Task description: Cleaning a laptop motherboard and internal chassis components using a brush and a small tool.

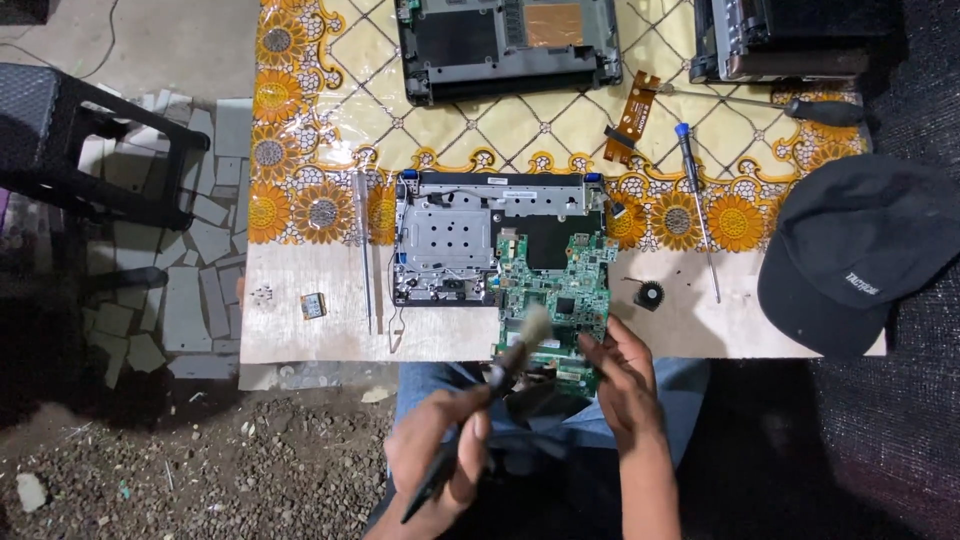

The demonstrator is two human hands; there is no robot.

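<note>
— Where's the circuit board (560, 295)?

— It overhangs the table's near edge (330, 350). Your right hand (622, 385) pinches its lower corner; your left hand (440, 450) is wrapped around a brush (500, 365), bristles on the board.

— Room around it?

— The metal frame (450, 235) touches its left side; a small fan (649, 294) lies just right.

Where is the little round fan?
In the head view, the fan lies on the table, right of the green board, just left of the blue-tipped screwdriver and above the right hand.
</note>
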